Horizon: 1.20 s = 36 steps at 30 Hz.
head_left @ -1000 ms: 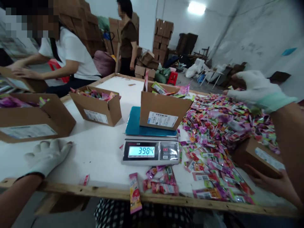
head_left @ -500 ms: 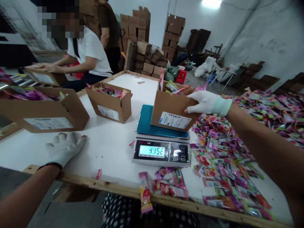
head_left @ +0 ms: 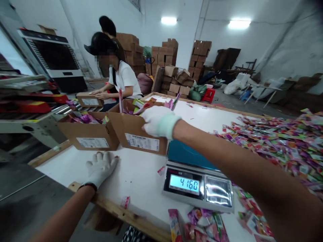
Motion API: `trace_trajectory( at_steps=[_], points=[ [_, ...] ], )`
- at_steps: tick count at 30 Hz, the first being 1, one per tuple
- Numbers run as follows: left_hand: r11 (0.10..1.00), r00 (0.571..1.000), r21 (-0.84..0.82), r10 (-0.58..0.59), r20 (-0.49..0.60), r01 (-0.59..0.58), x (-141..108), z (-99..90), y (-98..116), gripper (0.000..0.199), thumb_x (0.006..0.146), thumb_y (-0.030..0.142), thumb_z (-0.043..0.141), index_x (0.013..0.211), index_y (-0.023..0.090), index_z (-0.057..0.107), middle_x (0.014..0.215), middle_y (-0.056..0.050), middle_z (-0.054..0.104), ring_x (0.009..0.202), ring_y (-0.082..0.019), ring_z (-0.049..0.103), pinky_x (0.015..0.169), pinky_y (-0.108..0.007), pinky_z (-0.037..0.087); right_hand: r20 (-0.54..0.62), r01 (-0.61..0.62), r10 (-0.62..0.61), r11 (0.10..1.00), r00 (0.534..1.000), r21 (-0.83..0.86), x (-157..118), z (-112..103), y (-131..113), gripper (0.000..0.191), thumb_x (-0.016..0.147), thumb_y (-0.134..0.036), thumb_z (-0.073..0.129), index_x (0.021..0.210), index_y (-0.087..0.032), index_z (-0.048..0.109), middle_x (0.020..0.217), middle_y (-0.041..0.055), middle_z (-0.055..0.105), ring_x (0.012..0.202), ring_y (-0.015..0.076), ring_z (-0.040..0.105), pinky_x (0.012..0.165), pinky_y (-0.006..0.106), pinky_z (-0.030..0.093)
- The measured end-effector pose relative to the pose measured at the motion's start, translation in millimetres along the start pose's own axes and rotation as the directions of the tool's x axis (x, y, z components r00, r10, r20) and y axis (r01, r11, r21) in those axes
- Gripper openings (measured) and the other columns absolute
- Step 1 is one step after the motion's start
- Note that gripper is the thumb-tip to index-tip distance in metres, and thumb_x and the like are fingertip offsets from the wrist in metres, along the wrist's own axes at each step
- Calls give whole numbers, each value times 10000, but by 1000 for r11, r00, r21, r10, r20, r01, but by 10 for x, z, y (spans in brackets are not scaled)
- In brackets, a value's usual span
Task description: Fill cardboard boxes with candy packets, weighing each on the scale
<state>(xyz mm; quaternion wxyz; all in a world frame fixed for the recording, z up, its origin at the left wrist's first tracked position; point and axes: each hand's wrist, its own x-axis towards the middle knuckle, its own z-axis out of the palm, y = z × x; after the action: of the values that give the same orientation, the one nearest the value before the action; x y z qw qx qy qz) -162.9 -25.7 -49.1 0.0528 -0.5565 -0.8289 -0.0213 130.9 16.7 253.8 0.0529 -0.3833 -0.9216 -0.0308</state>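
My right hand, in a white glove, grips the upper right edge of an open cardboard box. Colourful snack packets stick out of its top and a white label faces me. This box sits just left of the digital scale, whose blue plate lies partly under my forearm; its display reads about 416.0. Flat on the white table, my gloved left hand has its fingers spread and holds nothing. Close beyond it stands another packet-filled box.
Loose packets form a large heap on the right. Several more lie before the scale, one packet at the wooden table edge. Across the table, a person in white handles a closed box beside a roller conveyor.
My right hand has carried the box from the scale plate leftward, beside the other box. The display dropped from about 445 to 416.0. My view has turned; my left hand stays flat on the table.
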Motion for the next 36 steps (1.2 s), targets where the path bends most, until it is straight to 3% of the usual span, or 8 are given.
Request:
trace_trajectory(
  at_steps=[4, 10, 17, 20, 24, 29, 32, 36],
  points=[
    [1000, 1000, 1, -7, -19, 7, 13, 65, -23, 707, 953, 613, 174, 1337, 113, 495, 1416, -246, 435, 1328, -407, 363, 1011, -592, 377, 54, 72, -77, 994, 996, 81, 541, 529, -203, 320, 821, -290, 666, 1088, -133, 744, 1121, 175, 753, 1037, 289, 723, 888, 365, 582],
    [1000, 998, 25, 15, -64, -14, -71, 12, 58, 677, 969, 574, 225, 1317, 68, 510, 1376, -277, 457, 1280, -431, 398, 980, -615, 388, 137, 9, -23, 995, 990, 101, 653, 1277, -160, 313, 909, -272, 566, 1150, -117, 692, 1154, 200, 731, 1025, 287, 723, 861, 380, 573],
    [999, 1000, -48, 13, -18, -14, -72, -75, 149, 681, 1003, 587, 264, 1349, 42, 480, 1425, -308, 416, 1312, -437, 365, 1031, -637, 349, -277, 267, -231, 959, 932, 97, 295, 1176, 1, 613, 924, -237, 601, 1504, -102, 454, 1575, 139, 448, 1461, 265, 398, 1215, 409, 319],
    [998, 1000, -68, 10, -5, -10, -58, -63, 146, 662, 1004, 584, 304, 1326, 43, 507, 1386, -302, 450, 1299, -435, 374, 1029, -641, 352, -362, 271, -155, 916, 919, 295, -259, 1002, 253, 534, 911, -217, 590, 1416, -51, 538, 1414, 147, 595, 1311, 237, 544, 1140, 350, 412],
    [995, 999, -89, 34, -17, -35, -67, -41, 139, 743, 1006, 610, 289, 1397, -5, 434, 1441, -332, 384, 1329, -441, 335, 1057, -688, 302, 81, 195, -296, 788, 952, 584, -1193, 1090, 478, 324, 886, -125, 509, 1147, -136, 700, 1093, 57, 737, 986, 167, 677, 912, 287, 527],
    [996, 999, -75, 51, -15, -52, -62, -24, 132, 766, 1006, 622, 228, 1389, -12, 423, 1441, -336, 375, 1333, -440, 325, 1048, -684, 307, 604, 340, -526, 850, 599, 403, -1966, 1695, 91, 477, 743, -191, 680, 1219, -222, 690, 1050, 66, 726, 785, 209, 670, 600, 295, 478],
    [998, 999, -45, 42, -34, -44, -69, -45, 118, 711, 995, 589, 275, 1359, 4, 452, 1397, -319, 423, 1297, -429, 362, 1031, -643, 342, 485, 420, -549, 835, 680, 356, -1862, 1721, -14, 217, 840, -308, 633, 1011, -221, 734, 1050, 76, 699, 823, 223, 656, 628, 324, 478],
    [1000, 998, -10, 18, -55, -19, -70, -59, 102, 650, 972, 566, 301, 1309, 51, 509, 1376, -284, 458, 1283, -428, 388, 1008, -610, 368, -24, 314, -329, 874, 944, 370, -1242, 935, 91, 294, 987, -289, 463, 1181, -238, 678, 1104, 71, 696, 941, 200, 645, 821, 317, 519]
  ],
)
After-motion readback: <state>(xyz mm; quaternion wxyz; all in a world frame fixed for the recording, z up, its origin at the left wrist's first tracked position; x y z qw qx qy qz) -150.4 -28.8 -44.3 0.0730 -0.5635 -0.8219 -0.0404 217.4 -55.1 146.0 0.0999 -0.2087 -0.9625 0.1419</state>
